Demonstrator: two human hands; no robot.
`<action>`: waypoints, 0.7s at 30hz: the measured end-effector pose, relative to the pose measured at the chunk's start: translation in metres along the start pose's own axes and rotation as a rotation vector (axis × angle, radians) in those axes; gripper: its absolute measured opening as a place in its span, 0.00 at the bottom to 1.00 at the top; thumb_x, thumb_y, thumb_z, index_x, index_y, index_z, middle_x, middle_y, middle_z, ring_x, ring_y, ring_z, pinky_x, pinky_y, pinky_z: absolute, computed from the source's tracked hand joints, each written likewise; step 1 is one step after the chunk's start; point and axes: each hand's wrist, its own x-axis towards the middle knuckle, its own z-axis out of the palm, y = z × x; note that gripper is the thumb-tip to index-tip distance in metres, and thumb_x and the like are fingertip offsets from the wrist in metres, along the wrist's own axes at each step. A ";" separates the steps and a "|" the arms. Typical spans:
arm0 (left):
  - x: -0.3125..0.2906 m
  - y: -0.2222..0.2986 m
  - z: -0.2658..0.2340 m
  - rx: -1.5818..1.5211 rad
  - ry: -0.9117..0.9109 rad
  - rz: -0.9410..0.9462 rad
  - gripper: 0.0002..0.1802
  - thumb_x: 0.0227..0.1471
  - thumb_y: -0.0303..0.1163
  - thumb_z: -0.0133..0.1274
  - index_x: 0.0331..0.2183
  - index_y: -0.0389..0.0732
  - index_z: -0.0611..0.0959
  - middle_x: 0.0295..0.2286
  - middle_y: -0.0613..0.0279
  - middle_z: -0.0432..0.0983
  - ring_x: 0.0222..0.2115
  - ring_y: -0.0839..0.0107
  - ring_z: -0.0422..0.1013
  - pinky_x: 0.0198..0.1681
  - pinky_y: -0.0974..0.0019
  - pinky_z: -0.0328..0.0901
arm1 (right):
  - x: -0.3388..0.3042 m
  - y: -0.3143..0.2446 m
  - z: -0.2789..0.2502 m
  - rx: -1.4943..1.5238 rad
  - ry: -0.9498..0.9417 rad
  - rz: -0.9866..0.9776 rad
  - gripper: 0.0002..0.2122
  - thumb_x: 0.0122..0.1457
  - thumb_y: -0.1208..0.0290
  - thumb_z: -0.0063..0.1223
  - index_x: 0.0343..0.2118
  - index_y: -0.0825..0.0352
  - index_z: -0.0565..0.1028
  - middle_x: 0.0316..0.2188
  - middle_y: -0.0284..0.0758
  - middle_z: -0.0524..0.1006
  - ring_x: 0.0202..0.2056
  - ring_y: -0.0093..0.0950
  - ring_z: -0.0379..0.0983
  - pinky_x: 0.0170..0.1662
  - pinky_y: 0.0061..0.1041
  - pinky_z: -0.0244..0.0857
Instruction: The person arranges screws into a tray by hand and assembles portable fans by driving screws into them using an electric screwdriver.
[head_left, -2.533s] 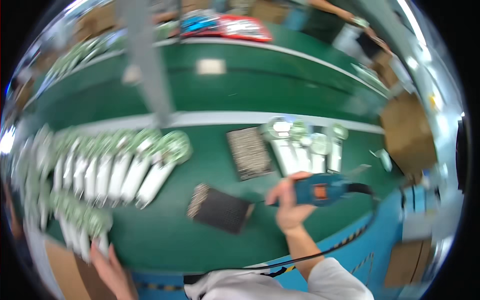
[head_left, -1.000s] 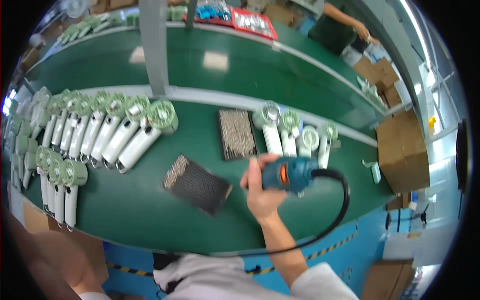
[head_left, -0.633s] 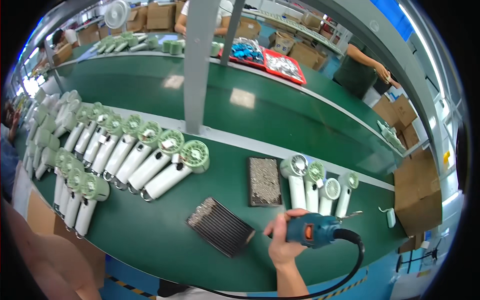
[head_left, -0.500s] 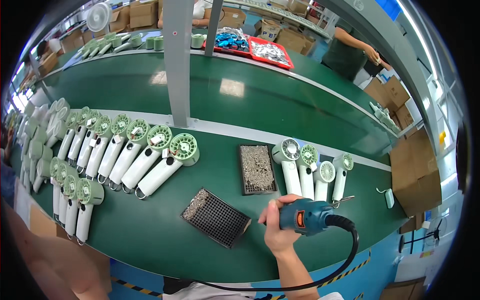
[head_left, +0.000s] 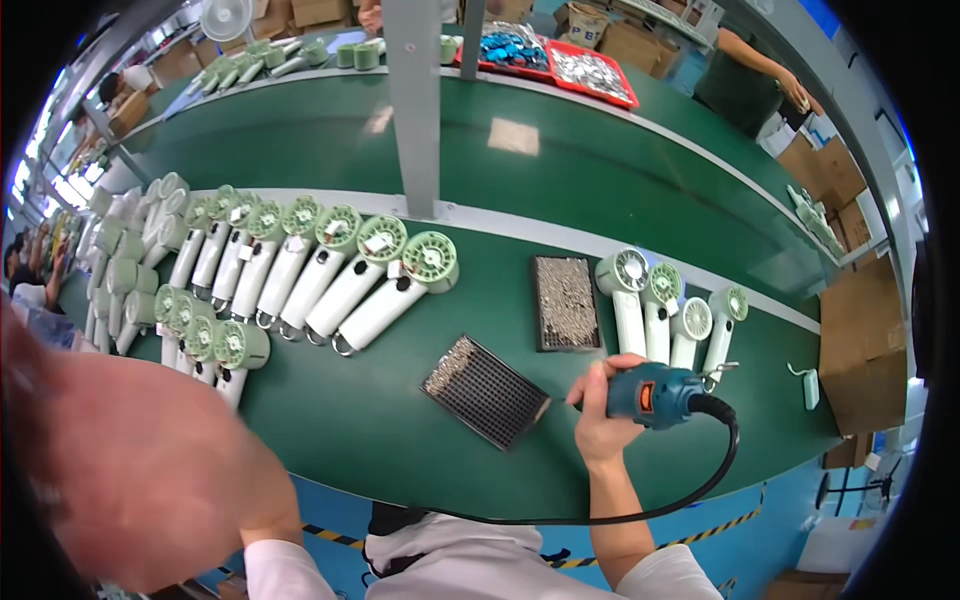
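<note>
My right hand is wrapped round a teal electric screwdriver with a black cord. Its bit points left, toward the raised edge of a black perforated screw tray, which is partly filled with small screws. Above the screwdriver lies a fuller black tray, heaped with small screws. My left hand looms large and smeared at the lower left, close to the camera, its fingers not readable. Beyond it stand handheld fans with white handles and pale green round heads, laid in a slanting row.
Several more fans lie right of the trays. A white piece with a cord and a cardboard box are at the right end. A grey post rises behind the bench. Red trays of parts sit on the far belt, where other people work.
My view has shifted, so the bench things appear farther right and slightly higher. My left hand has risen and come closer to the camera. The screwdriver stays in my right hand.
</note>
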 end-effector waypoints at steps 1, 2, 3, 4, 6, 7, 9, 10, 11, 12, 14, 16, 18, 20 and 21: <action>-0.012 0.016 0.008 -0.111 -0.117 -0.318 0.16 0.60 0.38 0.43 0.47 0.41 0.72 0.46 0.54 0.67 0.52 0.58 0.60 0.60 0.51 0.48 | 0.000 0.001 -0.001 -0.016 -0.005 0.009 0.14 0.56 0.83 0.54 0.41 0.69 0.62 0.19 0.33 0.74 0.18 0.18 0.70 0.25 0.17 0.64; -0.019 0.035 0.015 -0.168 -0.219 -0.637 0.11 0.59 0.39 0.42 0.40 0.45 0.73 0.39 0.57 0.68 0.49 0.60 0.61 0.60 0.50 0.49 | -0.001 0.001 0.002 0.002 -0.027 0.019 0.14 0.56 0.84 0.53 0.42 0.69 0.61 0.20 0.34 0.73 0.18 0.19 0.70 0.24 0.18 0.65; -0.019 0.048 0.045 -0.514 -0.085 -0.930 0.08 0.59 0.39 0.46 0.32 0.47 0.70 0.30 0.61 0.65 0.39 0.62 0.66 0.50 0.54 0.62 | -0.002 0.003 0.007 0.020 -0.042 0.008 0.14 0.56 0.84 0.53 0.42 0.69 0.61 0.20 0.34 0.73 0.18 0.19 0.70 0.24 0.18 0.65; -0.022 0.050 0.061 -0.575 -0.235 -1.135 0.12 0.59 0.41 0.50 0.28 0.48 0.67 0.25 0.63 0.64 0.28 0.64 0.68 0.35 0.61 0.67 | -0.002 0.008 -0.002 -0.001 -0.009 -0.004 0.14 0.56 0.84 0.53 0.42 0.69 0.61 0.20 0.34 0.73 0.18 0.20 0.70 0.24 0.19 0.66; -0.027 0.073 0.087 -0.930 -0.036 -1.004 0.10 0.62 0.34 0.42 0.32 0.40 0.73 0.27 0.56 0.71 0.25 0.64 0.73 0.30 0.64 0.70 | -0.002 0.005 0.002 0.011 -0.033 -0.044 0.14 0.56 0.84 0.52 0.42 0.69 0.61 0.22 0.35 0.71 0.18 0.20 0.69 0.23 0.20 0.67; -0.021 0.085 0.095 -0.964 0.044 -0.963 0.13 0.63 0.31 0.38 0.34 0.36 0.76 0.30 0.53 0.75 0.26 0.63 0.74 0.31 0.64 0.72 | -0.001 0.001 0.000 0.011 -0.034 -0.044 0.14 0.56 0.84 0.52 0.42 0.69 0.61 0.22 0.35 0.71 0.18 0.20 0.69 0.23 0.20 0.67; -0.013 0.090 0.095 -1.026 0.140 -0.897 0.16 0.63 0.28 0.36 0.34 0.34 0.79 0.31 0.51 0.79 0.27 0.64 0.76 0.32 0.65 0.73 | 0.001 -0.002 0.004 0.007 -0.037 -0.050 0.14 0.56 0.84 0.52 0.42 0.69 0.61 0.22 0.35 0.71 0.18 0.20 0.69 0.23 0.20 0.67; -0.011 0.084 0.093 -1.065 0.156 -0.876 0.15 0.62 0.27 0.37 0.32 0.35 0.80 0.30 0.53 0.79 0.27 0.66 0.76 0.32 0.66 0.72 | 0.002 -0.002 0.004 0.000 -0.021 -0.056 0.14 0.56 0.84 0.52 0.42 0.69 0.61 0.22 0.35 0.71 0.18 0.20 0.69 0.23 0.20 0.67; -0.009 0.078 0.090 -1.108 0.170 -0.854 0.14 0.61 0.27 0.39 0.30 0.36 0.80 0.28 0.54 0.79 0.27 0.68 0.76 0.32 0.67 0.72 | 0.002 -0.002 0.003 -0.003 -0.020 -0.016 0.14 0.56 0.84 0.53 0.42 0.69 0.61 0.22 0.34 0.71 0.19 0.20 0.69 0.24 0.19 0.66; -0.007 0.071 0.086 -1.154 0.184 -0.833 0.14 0.59 0.26 0.41 0.28 0.36 0.80 0.27 0.55 0.80 0.27 0.70 0.75 0.32 0.67 0.71 | 0.002 -0.001 0.001 -0.005 -0.014 0.025 0.15 0.55 0.84 0.54 0.41 0.69 0.62 0.22 0.33 0.71 0.19 0.20 0.69 0.25 0.19 0.66; -0.008 0.055 0.080 -1.265 0.218 -0.801 0.13 0.57 0.25 0.44 0.24 0.38 0.81 0.24 0.58 0.80 0.28 0.73 0.75 0.32 0.69 0.69 | 0.003 0.012 -0.011 -0.115 -0.006 -0.065 0.13 0.56 0.84 0.51 0.41 0.69 0.62 0.21 0.34 0.70 0.18 0.21 0.69 0.23 0.20 0.65; -0.006 0.042 0.045 -1.299 0.012 -0.802 0.06 0.50 0.25 0.52 0.23 0.39 0.79 0.23 0.60 0.78 0.31 0.70 0.75 0.38 0.70 0.66 | -0.002 0.009 0.000 -0.061 -0.013 -0.024 0.16 0.52 0.83 0.59 0.40 0.69 0.64 0.22 0.31 0.71 0.23 0.17 0.68 0.28 0.17 0.63; -0.031 0.040 0.021 -0.697 -0.276 -0.723 0.08 0.53 0.26 0.49 0.23 0.41 0.71 0.17 0.66 0.59 0.21 0.71 0.63 0.26 0.73 0.61 | 0.001 0.010 -0.002 -0.058 -0.014 -0.042 0.16 0.52 0.83 0.59 0.40 0.69 0.64 0.22 0.31 0.71 0.22 0.17 0.68 0.28 0.17 0.63; -0.074 0.038 0.023 -0.294 -0.044 -0.777 0.14 0.54 0.28 0.49 0.17 0.41 0.72 0.18 0.59 0.68 0.18 0.67 0.63 0.20 0.65 0.61 | -0.001 0.012 -0.004 -0.067 -0.024 -0.045 0.16 0.52 0.83 0.59 0.40 0.69 0.64 0.23 0.31 0.71 0.22 0.17 0.68 0.27 0.17 0.63; -0.100 0.028 0.027 -0.278 -0.044 -0.779 0.13 0.50 0.25 0.47 0.16 0.41 0.69 0.17 0.60 0.67 0.17 0.68 0.61 0.19 0.67 0.59 | -0.001 0.013 -0.010 -0.076 -0.014 -0.036 0.16 0.52 0.83 0.60 0.40 0.69 0.65 0.22 0.31 0.72 0.21 0.16 0.68 0.26 0.17 0.63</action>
